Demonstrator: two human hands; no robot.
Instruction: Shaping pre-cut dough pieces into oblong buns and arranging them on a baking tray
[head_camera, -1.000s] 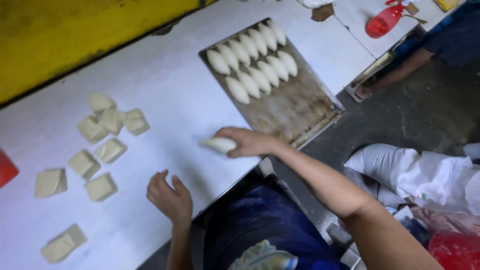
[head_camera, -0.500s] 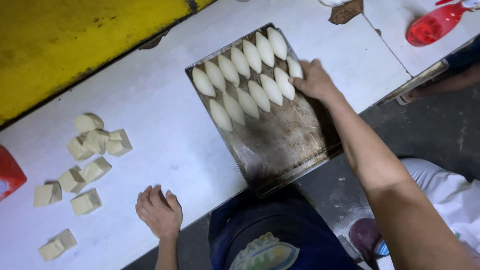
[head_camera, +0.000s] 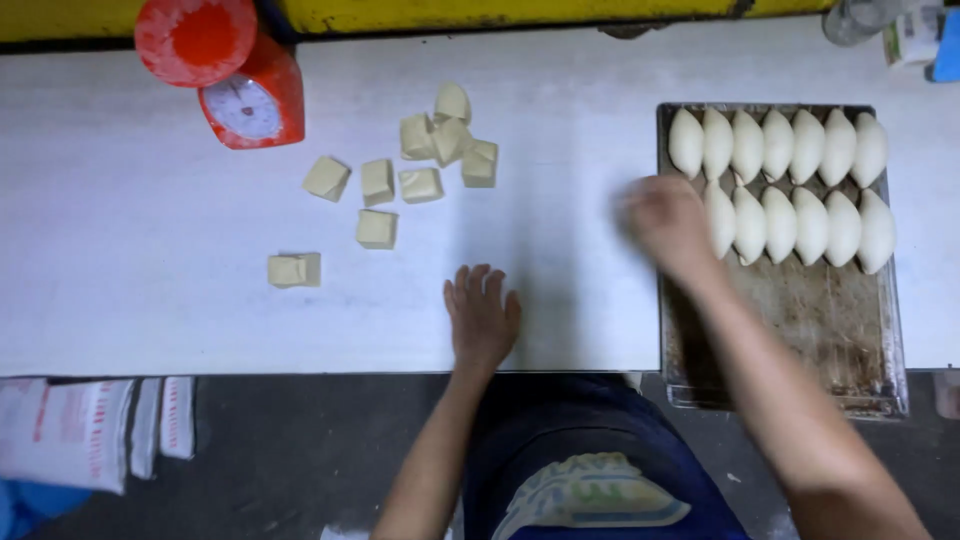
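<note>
Rolls (head_camera: 780, 185) x12 on tray (head_camera: 800, 330), cubes (head_camera: 378, 182) x9

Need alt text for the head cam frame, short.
Seen from above, a person's right hand, blurred, reaches over the left edge of a metal baking tray holding two rows of shaped dough pieces. The left hand lies flat on the white table, near cut dough chunks and a red scale.

Single head-worn camera, looking straight down from above at white table (head_camera: 150, 280), baking tray (head_camera: 780, 320) at right, floor along bottom edge.
</note>
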